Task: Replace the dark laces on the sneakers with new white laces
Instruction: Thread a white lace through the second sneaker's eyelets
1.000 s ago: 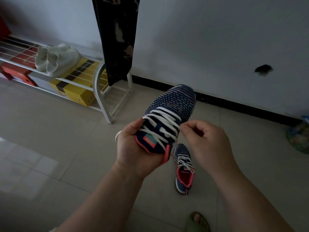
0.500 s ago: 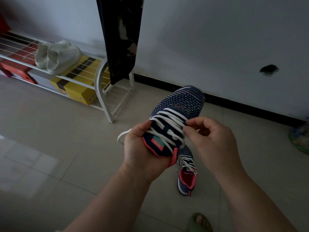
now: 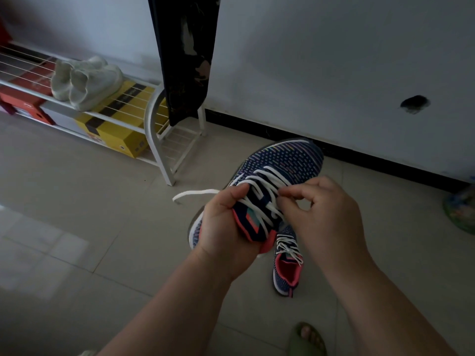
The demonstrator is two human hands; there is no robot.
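Observation:
A navy patterned sneaker (image 3: pixel 288 160) with pink trim is held up in mid-air, toe pointing away. My left hand (image 3: pixel 223 227) grips it round the heel and side, thumb on the lacing. White laces (image 3: pixel 259 191) cross its front, and a loose white lace end (image 3: pixel 195 194) sticks out to the left past my thumb. My right hand (image 3: pixel 323 214) pinches the lace at the right side of the eyelets. The second sneaker (image 3: pixel 286 268), also laced in white, lies on the tiled floor below my hands.
A white wire shoe rack (image 3: pixel 154 129) stands at the left with pale shoes (image 3: pixel 84 80) on top and yellow (image 3: pixel 115 132) and red (image 3: pixel 23 101) boxes beneath. Dark fabric (image 3: pixel 185 55) hangs by the wall. My sandalled foot (image 3: pixel 307 337) is at the bottom.
The loose lace end has come out further to the left of my left hand. My right hand's fingers have shifted onto the lacing at the sneaker's right side.

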